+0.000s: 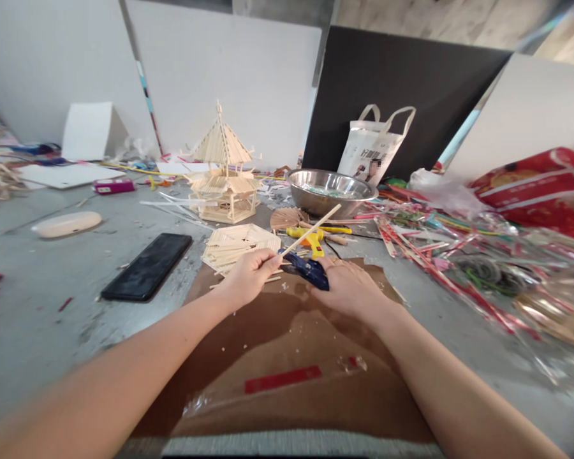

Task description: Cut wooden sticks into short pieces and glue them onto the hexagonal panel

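Observation:
A thin pale wooden stick (313, 227) slants up and to the right from my left hand (251, 275), whose fingers pinch its lower end. My right hand (351, 285) is closed around a dark blue plier-like tool (309, 269). The tool's front end lies close to the stick near my left fingertips; whether they touch I cannot tell. Just beyond my left hand lies a flat panel of pale sticks (239, 244). A yellow glue gun (310, 240) rests behind the tool. Farther back stands a small pavilion model (224, 169) built of similar sticks.
Under my hands is a brown sheet (268, 331) with a red strip (282, 379) on it. A black phone (147, 266) and a white oval case (67, 224) lie left. A steel bowl (332, 191) stands behind, and red-and-white scraps (425, 268) clutter the right.

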`<action>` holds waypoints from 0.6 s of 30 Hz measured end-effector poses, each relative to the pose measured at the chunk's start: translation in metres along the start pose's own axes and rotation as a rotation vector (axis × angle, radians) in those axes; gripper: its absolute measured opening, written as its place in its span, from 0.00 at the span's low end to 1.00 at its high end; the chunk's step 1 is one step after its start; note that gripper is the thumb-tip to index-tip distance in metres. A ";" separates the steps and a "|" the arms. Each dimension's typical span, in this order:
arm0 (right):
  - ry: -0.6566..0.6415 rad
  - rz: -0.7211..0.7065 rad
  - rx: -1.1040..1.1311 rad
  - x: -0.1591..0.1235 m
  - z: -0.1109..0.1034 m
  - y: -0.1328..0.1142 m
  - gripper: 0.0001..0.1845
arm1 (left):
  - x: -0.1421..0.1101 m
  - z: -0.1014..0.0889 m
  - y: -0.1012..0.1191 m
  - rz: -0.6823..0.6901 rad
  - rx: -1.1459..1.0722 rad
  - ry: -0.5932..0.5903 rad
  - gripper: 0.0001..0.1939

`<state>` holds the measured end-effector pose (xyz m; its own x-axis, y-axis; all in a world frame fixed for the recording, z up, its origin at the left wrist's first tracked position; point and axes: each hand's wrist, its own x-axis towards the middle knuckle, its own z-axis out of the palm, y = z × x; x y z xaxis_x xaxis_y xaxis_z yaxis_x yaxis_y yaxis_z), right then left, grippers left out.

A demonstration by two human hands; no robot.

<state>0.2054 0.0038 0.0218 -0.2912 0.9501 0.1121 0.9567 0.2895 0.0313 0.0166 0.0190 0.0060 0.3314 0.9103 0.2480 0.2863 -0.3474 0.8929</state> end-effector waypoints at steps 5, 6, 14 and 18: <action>-0.058 -0.053 -0.036 -0.003 0.006 0.001 0.28 | 0.000 0.001 -0.003 0.073 0.295 0.070 0.13; -0.077 -0.062 -0.032 -0.004 0.008 0.000 0.30 | 0.000 0.001 -0.004 0.081 0.329 0.069 0.13; -0.110 -0.056 -0.001 -0.006 0.016 -0.005 0.40 | -0.005 0.002 -0.007 0.124 0.559 0.023 0.14; -0.006 -0.093 0.001 -0.005 0.013 -0.008 0.31 | -0.006 0.004 -0.005 0.134 0.696 0.011 0.16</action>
<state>0.1998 -0.0020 0.0079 -0.3789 0.9197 0.1026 0.9254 0.3767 0.0404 0.0163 0.0142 -0.0013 0.3956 0.8508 0.3460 0.7529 -0.5161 0.4083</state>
